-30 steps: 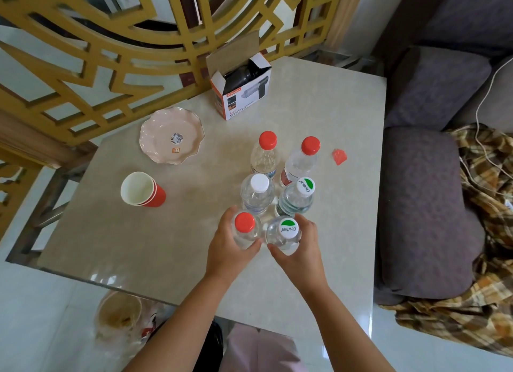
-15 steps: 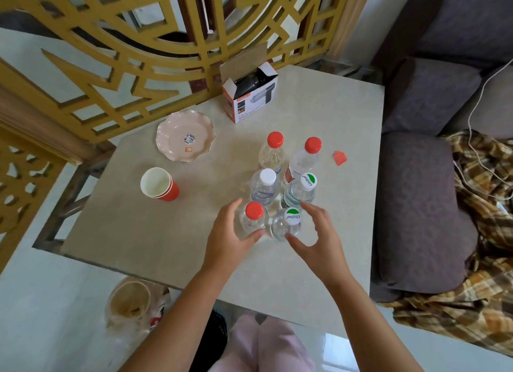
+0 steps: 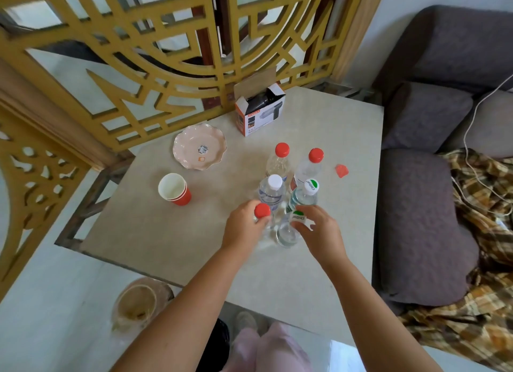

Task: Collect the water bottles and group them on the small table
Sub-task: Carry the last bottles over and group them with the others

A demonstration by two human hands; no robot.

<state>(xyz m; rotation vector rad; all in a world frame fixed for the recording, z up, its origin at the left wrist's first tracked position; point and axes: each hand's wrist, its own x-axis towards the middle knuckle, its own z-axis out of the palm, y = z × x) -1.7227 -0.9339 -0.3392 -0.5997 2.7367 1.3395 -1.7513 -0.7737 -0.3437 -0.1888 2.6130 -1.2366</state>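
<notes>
Several clear water bottles stand in a tight cluster on the small beige table (image 3: 155, 232). Two red-capped bottles (image 3: 281, 162) are at the back, with a white-capped bottle (image 3: 272, 191) and a green-and-white-capped bottle (image 3: 305, 195) in the middle. At the front, my left hand (image 3: 243, 228) wraps the neck of a red-capped bottle (image 3: 262, 211). Beside it, my right hand (image 3: 319, 232) holds a green-labelled-cap bottle (image 3: 288, 232) at its top. These two front bottles stand upright and nearly touch.
On the table also sit a pink scalloped plate (image 3: 200, 146), stacked red paper cups (image 3: 175, 189), an open orange-and-white box (image 3: 259, 110) and a red scrap (image 3: 341, 171). A gold lattice screen (image 3: 155, 66) stands behind, a grey sofa (image 3: 416, 219) to the right, and a bin (image 3: 138, 302) on the floor.
Both hands held the front bottles, opened and drew slightly off them half a second ago, and now close on them again. The bottles have stayed in place.
</notes>
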